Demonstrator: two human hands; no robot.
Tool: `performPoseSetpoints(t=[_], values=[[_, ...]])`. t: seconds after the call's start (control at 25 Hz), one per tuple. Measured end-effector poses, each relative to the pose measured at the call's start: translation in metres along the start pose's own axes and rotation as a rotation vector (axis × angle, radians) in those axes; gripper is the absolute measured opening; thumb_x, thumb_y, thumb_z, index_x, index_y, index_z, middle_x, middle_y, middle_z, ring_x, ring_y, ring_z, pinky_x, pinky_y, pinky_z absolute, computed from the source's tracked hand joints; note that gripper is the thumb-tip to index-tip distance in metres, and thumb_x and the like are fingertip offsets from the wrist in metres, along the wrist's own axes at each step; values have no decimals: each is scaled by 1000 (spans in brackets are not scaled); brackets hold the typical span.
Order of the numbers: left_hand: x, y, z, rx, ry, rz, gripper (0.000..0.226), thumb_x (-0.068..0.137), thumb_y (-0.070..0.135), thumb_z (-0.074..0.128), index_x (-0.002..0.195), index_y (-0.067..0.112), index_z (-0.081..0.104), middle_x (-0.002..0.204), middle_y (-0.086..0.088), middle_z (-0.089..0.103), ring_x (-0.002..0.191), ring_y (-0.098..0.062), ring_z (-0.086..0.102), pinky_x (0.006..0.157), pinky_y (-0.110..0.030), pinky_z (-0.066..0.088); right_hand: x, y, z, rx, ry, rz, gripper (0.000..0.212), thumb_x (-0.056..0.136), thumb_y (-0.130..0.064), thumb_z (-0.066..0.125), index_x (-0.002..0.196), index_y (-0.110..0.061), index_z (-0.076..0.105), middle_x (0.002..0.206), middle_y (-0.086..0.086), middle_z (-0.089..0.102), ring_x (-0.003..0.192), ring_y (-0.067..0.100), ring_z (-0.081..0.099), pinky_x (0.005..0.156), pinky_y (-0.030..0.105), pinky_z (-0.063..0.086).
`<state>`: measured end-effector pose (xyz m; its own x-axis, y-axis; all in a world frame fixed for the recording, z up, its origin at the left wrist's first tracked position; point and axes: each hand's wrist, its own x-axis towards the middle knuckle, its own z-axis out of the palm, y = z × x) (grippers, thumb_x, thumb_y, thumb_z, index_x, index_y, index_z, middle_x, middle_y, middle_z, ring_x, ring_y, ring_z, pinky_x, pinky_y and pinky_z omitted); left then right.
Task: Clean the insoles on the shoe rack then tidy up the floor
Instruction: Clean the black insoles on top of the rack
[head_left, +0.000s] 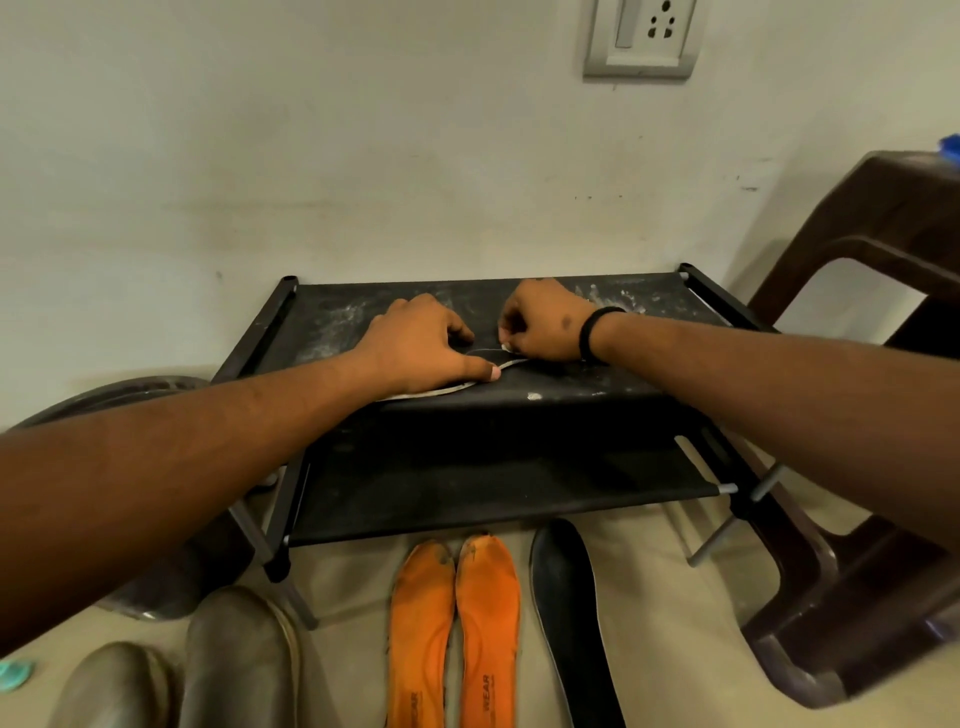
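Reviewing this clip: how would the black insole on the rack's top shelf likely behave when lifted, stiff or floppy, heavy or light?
Probably floppy: the black insole looks thin, its pale edge curving where the left hand presses it and the right hand pinches its rim. Likely light, being a flat sheet. It may shed dust, since the top shelf shows white smears.

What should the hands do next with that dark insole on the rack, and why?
Probably lift the dark insole off the shoe rack. The left hand presses on it, the right hand pinches its edge, and the other insoles already lie on the floor.
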<state>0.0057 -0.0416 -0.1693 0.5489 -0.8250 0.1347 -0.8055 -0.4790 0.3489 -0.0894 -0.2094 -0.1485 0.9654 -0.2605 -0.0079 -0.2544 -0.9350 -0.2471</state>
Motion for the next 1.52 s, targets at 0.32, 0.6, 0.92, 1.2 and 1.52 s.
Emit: performPoseSetpoints(t=[0.32, 0.6, 0.92, 1.2, 1.52], values=[[7, -5, 6, 58, -7, -7, 85, 57, 89, 55, 119, 34, 72, 118, 3, 63, 116, -24, 54, 96, -49, 50, 14, 17, -1, -247, 155, 182, 10, 89, -20, 59, 96, -17, 67, 96, 6, 68, 92, 28, 62, 89, 43, 50], [10, -7, 9, 64, -4, -11, 92, 51, 93, 48, 118, 34, 72, 119, 2, 64, 115, -25, 56, 95, -48, 51, 8, 8, -13, -66, -31, 64, 8, 87, -13, 63, 86, -12, 71, 88, 4, 70, 83, 19, 64, 75, 32, 53], [12, -13, 13, 72, 17, -14, 86, 50, 95, 50, 107, 35, 76, 109, 3, 69, 106, -24, 62, 90, -47, 54, 10, -17, 11, -56, 74, 15, 10, 88, -12, 60, 88, -13, 70, 90, 5, 70, 85, 23, 65, 83, 38, 55], [4, -1, 4, 64, -12, -20, 100, 46, 93, 44, 121, 33, 71, 122, 1, 63, 116, -26, 54, 96, -50, 50, 1, 18, -11, -341, 85, 208, 5, 90, -18, 57, 87, -15, 55, 91, 8, 63, 80, 28, 57, 79, 40, 52], [7, -4, 6, 73, -2, -15, 98, 46, 94, 46, 119, 34, 72, 119, 2, 65, 113, -24, 57, 96, -49, 51, -8, 6, -7, -77, -11, 43, 10, 89, -15, 62, 90, -13, 72, 90, 3, 70, 84, 19, 65, 83, 35, 55]])
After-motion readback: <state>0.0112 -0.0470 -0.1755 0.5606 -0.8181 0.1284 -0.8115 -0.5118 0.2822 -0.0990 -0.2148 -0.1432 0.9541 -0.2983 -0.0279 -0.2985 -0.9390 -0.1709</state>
